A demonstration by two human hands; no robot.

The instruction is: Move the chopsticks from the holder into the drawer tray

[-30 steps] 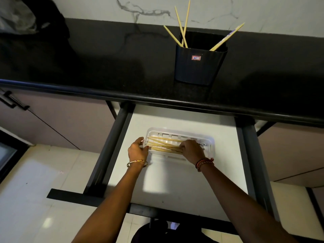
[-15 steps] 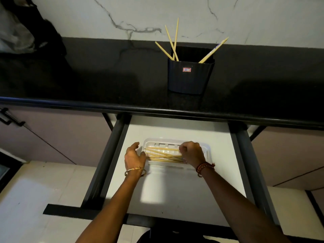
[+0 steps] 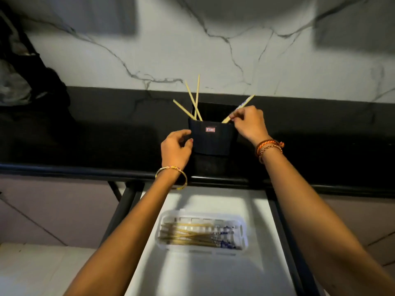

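A dark holder (image 3: 212, 138) stands on the black counter (image 3: 96, 142). Three bare chopsticks (image 3: 193, 101) lean out of its left side. One patterned chopstick (image 3: 245, 102) leans out at the right, and my right hand (image 3: 249, 123) pinches it near the rim. My left hand (image 3: 176, 147) curls against the holder's left wall. Below, the white tray (image 3: 244, 233) lies in the open drawer (image 3: 192, 274), with several chopsticks (image 3: 192, 233) lying lengthwise in it.
Dark bags (image 3: 25, 82) sit at the counter's far left. A marble wall (image 3: 213, 50) rises behind the holder. Black drawer rails (image 3: 284, 231) flank the drawer, and closed cabinet fronts (image 3: 49, 206) stand on both sides.
Both hands left the tray in the drawer and rose to the holder. My right hand took hold of the patterned chopstick; my left hand came against the holder. The view tilted upward.
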